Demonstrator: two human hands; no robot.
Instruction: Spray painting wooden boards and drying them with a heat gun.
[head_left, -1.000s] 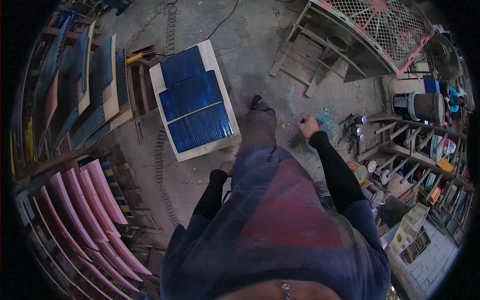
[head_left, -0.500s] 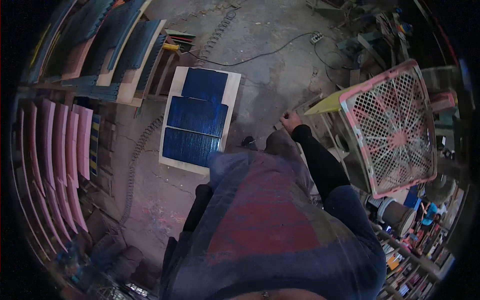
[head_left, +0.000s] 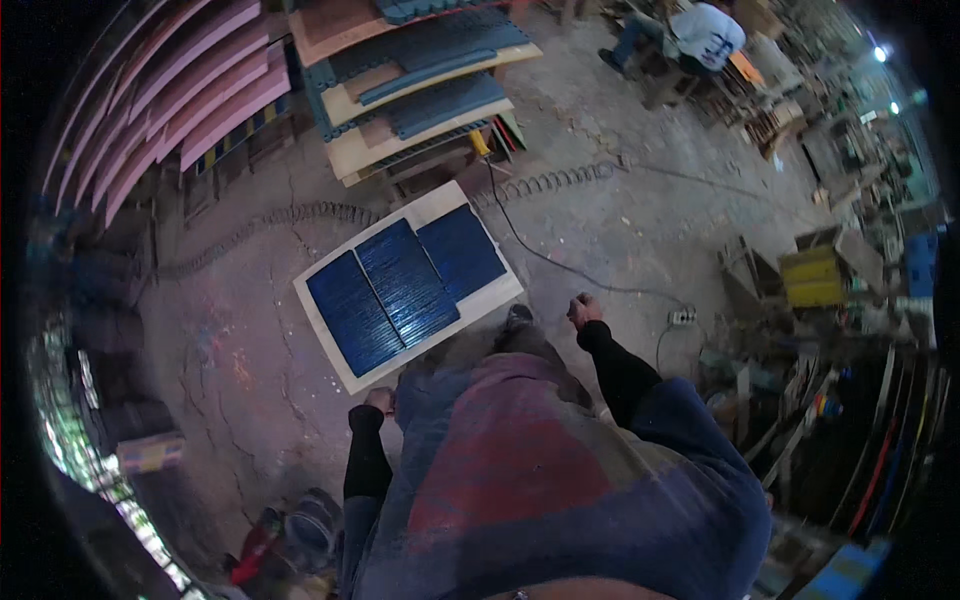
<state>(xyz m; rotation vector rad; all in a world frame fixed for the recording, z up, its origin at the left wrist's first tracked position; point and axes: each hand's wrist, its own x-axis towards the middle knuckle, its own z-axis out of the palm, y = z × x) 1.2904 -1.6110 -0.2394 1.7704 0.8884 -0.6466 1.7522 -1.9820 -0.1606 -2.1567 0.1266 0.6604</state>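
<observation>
A pale board (head_left: 487, 298) lies tilted across the view in front of me, bearing three dark blue, glossy, ribbed panels (head_left: 408, 285). Two panels sit side by side; the third, at the far right end, is set farther back. My left hand (head_left: 381, 401) hangs low beside the board's near corner, its fingers too unclear to read. To the right of the board, my right hand (head_left: 583, 311) is held out with fingers curled in, and I see nothing in it. What supports the board is hidden.
Racks of pink boards (head_left: 215, 85) and blue panels (head_left: 430, 60) stand beyond. A coiled hose (head_left: 320, 211) and a cable with a socket box (head_left: 682, 317) cross the floor. Another person (head_left: 705, 38) sits far right. Timber and a yellow box (head_left: 810, 278) are at right.
My view has turned to the right, so the board and racks appear rotated and the pink crate has left view. My left hand has come into sight; my right hand stays curled.
</observation>
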